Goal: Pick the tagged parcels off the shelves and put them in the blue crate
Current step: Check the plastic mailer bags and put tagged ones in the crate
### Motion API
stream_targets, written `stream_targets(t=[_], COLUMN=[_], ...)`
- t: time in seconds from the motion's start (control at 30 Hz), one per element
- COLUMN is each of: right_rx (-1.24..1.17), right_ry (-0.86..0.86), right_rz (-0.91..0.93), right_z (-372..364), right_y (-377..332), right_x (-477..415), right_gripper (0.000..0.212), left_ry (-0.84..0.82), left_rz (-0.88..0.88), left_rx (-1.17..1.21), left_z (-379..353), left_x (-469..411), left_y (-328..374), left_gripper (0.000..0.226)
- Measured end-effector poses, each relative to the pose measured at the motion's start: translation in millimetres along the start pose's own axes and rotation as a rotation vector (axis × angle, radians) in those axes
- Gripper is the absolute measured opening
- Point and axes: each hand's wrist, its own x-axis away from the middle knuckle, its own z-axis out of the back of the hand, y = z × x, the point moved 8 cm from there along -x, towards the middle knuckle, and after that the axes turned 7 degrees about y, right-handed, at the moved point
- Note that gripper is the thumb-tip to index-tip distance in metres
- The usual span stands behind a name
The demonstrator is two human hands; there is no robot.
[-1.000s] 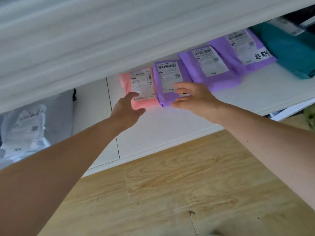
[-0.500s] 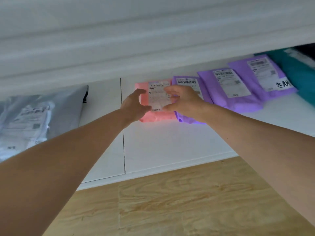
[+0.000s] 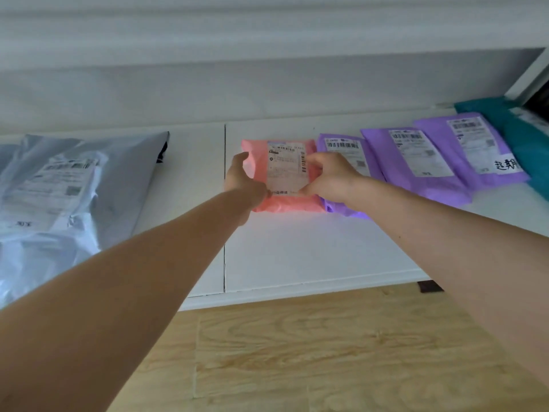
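The pink parcel point(image 3: 285, 176) lies toward the back edge of the white shelf point(image 3: 297, 254), just right of the seam between its two boards. It sits between my hands. My left hand point(image 3: 242, 181) curls round its left edge, and my right hand point(image 3: 329, 179) pinches its right edge beside the label. The nearest purple parcel point(image 3: 344, 144) touches its right side.

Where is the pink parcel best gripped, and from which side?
By its left and right edges, reaching in from the front: the pink parcel lies flat under the upper shelf, and the left hand and right hand grip it there.
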Motion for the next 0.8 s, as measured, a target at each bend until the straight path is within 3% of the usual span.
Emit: stream_targets(t=[0.23,0.3,0.5,0.8], right_rx=[-0.045,-0.142,-0.415,-0.589], right_ry=[-0.07,-0.06,0.04,-0.025], right_rz=[-0.082,-0.079,-0.116,-0.223], right_z=[-31.1,-39.9,-33.6,-28.9], right_y=[5.2,5.1,0.1,7.7], right_x=[16.2,18.4,36.6,112.7], right_gripper=[0.055,0.067,0.068,0.085], left_ry=[-0.02,-0.04,-0.076,-0.124], left_rz=[0.159,0.187,0.177,0.223], left_rx=[0.017,0.068,0.141,0.137], left_z=[36.9,41.1,52.3,79.1], left_x=[4.2,4.5,19.8,88.9], left_y=[-37.1,-42.6,-52.8,-69.3], left_gripper=[0.071,0.07,0.081,0.101])
